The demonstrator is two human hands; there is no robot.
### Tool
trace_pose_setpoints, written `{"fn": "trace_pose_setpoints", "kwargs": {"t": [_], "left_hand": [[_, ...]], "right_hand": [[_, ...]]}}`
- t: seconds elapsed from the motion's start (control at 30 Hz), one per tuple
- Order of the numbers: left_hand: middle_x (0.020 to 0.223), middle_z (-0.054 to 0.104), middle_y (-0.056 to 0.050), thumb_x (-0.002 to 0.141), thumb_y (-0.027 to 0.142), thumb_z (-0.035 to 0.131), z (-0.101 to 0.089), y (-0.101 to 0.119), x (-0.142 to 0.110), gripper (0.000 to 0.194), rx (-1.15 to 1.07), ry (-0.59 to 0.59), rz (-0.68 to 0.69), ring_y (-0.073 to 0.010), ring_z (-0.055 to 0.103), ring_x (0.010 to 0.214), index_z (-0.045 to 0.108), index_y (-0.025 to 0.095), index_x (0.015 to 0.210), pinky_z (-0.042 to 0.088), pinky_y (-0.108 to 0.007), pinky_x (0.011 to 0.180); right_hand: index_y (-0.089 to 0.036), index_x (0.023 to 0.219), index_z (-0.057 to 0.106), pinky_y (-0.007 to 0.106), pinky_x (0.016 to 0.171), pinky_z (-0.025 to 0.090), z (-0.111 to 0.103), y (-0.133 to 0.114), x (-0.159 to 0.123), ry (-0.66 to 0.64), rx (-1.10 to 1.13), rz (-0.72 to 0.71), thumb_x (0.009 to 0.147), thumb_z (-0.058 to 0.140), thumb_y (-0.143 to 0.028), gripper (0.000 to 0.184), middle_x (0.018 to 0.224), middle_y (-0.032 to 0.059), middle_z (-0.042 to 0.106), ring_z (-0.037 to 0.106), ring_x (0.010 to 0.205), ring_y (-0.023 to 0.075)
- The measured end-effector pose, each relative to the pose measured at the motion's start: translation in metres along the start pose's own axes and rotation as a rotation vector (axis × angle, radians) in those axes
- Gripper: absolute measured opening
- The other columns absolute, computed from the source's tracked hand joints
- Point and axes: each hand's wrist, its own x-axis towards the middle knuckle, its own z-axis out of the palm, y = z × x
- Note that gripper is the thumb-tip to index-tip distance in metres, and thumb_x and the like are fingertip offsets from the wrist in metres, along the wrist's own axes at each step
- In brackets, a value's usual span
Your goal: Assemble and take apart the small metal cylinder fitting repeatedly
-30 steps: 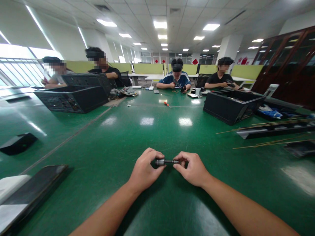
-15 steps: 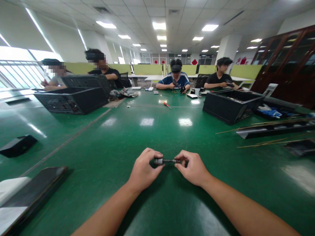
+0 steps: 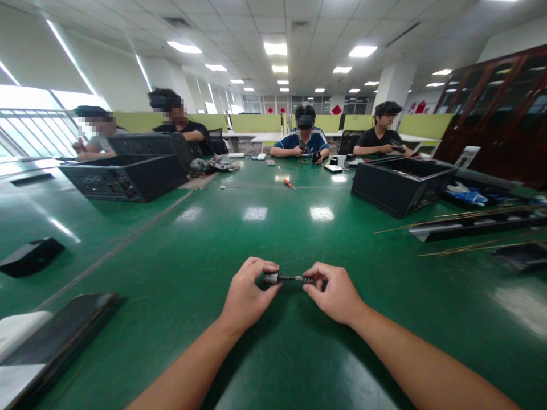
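Observation:
Over the green table (image 3: 273,228), close in front of me, both hands share a small metal part with a thin shaft (image 3: 292,278). My left hand (image 3: 248,299) is closed, thumb and fingers around the thick silver cylinder (image 3: 272,278) at its left end. The shaft runs level out of that cylinder toward the right. My right hand (image 3: 337,290) pinches the small dark, ridged end (image 3: 308,279), whose exact kind I cannot make out. Fingertips hide some of both ends.
Open black computer cases stand at left (image 3: 123,176) and right (image 3: 399,185). An orange screwdriver (image 3: 288,183) lies farther back. Thin rods and a dark metal channel (image 3: 470,225) are on the right, a dark flat panel (image 3: 64,330) at near left. Several people sit across the table.
My left hand has shifted slightly left with the cylinder, and a little more of the shaft shows. My right hand stays almost in place, still pinching the other end.

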Motion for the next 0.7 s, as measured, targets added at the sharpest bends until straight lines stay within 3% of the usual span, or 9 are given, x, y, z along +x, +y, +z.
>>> {"fn": "trace_pose_setpoints", "kwargs": {"t": [0.17,0.33,0.5,0.7], "left_hand": [[0.094,0.069,-0.003,0.075,0.014,0.071,0.000,-0.002,0.000,0.018,0.002,0.010,-0.015,-0.0187,0.064,0.091,0.063,0.021,0.090,0.053,-0.033,0.082],[0.095,0.068,-0.004,0.075,0.018,0.072,-0.001,-0.004,0.001,0.019,0.010,0.004,-0.061,-0.0191,0.064,0.092,0.066,0.022,0.093,0.052,-0.034,0.084],[0.104,0.071,-0.005,0.076,0.028,0.073,-0.001,-0.005,0.004,0.044,-0.026,-0.040,-0.190,-0.0211,0.065,0.097,0.063,0.025,0.119,0.050,-0.038,0.092],[0.103,0.073,-0.008,0.081,0.045,0.063,0.003,-0.013,0.008,0.038,-0.302,-0.054,-0.413,-0.0233,0.070,0.096,0.066,0.018,0.108,0.053,-0.037,0.092]], "right_hand": [[-0.016,0.086,0.071,0.021,0.052,0.038,0.002,-0.001,0.000,-0.008,0.036,0.016,0.074,0.067,-0.018,0.013,0.057,-0.0027,0.058,0.049,0.050,0.0101],[-0.015,0.081,0.071,0.021,0.053,0.038,0.001,0.000,0.001,-0.032,0.112,0.033,0.083,0.064,-0.032,0.019,0.062,0.0007,0.063,0.051,0.053,0.0107],[-0.016,0.065,0.060,0.021,0.051,0.035,0.000,0.003,0.002,-0.055,0.162,0.066,0.095,0.047,-0.047,0.046,0.055,-0.0002,0.058,0.050,0.048,0.0096],[-0.017,0.053,0.045,0.022,0.053,0.032,0.000,0.006,0.007,-0.035,0.165,0.054,0.099,0.037,-0.051,0.057,0.047,-0.0034,0.044,0.045,0.047,0.0092]]}}
